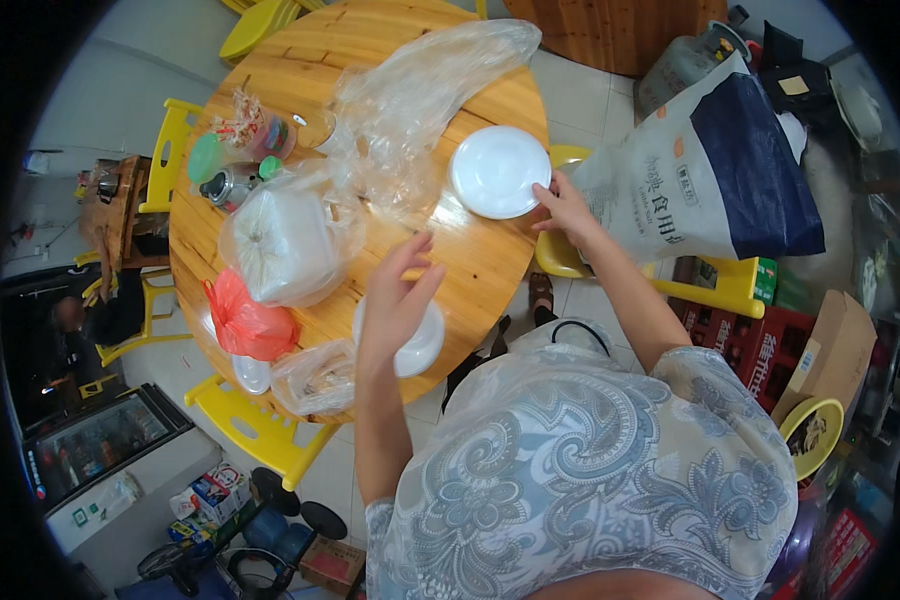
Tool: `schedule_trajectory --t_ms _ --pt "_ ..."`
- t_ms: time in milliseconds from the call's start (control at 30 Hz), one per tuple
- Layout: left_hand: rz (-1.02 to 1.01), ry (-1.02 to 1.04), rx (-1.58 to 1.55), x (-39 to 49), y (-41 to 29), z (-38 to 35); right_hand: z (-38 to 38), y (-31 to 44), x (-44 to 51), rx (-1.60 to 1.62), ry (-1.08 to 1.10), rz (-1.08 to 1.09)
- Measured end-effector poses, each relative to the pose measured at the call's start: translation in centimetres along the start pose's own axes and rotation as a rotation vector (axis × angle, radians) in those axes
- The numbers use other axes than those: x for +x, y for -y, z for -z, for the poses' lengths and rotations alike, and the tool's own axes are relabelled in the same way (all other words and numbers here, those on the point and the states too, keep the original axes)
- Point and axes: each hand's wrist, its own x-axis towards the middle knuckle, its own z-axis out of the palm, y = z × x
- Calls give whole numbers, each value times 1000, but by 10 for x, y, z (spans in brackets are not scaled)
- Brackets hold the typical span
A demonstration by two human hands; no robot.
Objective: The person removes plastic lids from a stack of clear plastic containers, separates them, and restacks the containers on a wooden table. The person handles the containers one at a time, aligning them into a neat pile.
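Note:
My right hand (570, 211) has its fingers at the near right rim of a round white plastic container (499, 169), by the right edge of the round wooden table (465, 262). With fingers apart and nothing in them, my left hand (401, 300) hovers over the table's near side. Behind it lies another round white container (421, 345), partly hidden by the hand and wrist. A large crumpled clear plastic bag (420, 112) spreads across the far part. Left of my left hand sits a knotted clear bag (285, 244) of white containers.
A red plastic bag (251, 315), a clear bag (319, 375), a metal kettle (232, 186) and a tub of wrapped sticks (259, 131) occupy the table's left. A large printed sack (667, 172) rests on a yellow chair (709, 292) at right. Another yellow chair (262, 427) stands near left.

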Motion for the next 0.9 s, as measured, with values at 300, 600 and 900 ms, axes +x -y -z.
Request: schedule_trajectory --t_ms 300,600,900 --pt "204 1 -32 148 82 -73 14 -3 0 87 122 -80" --pt "191 -58 134 148 74 -83 1 9 -21 -28 -24 -70" --pt "121 -137 234 130 58 -64 -26 38 -45 -78 -14 56"
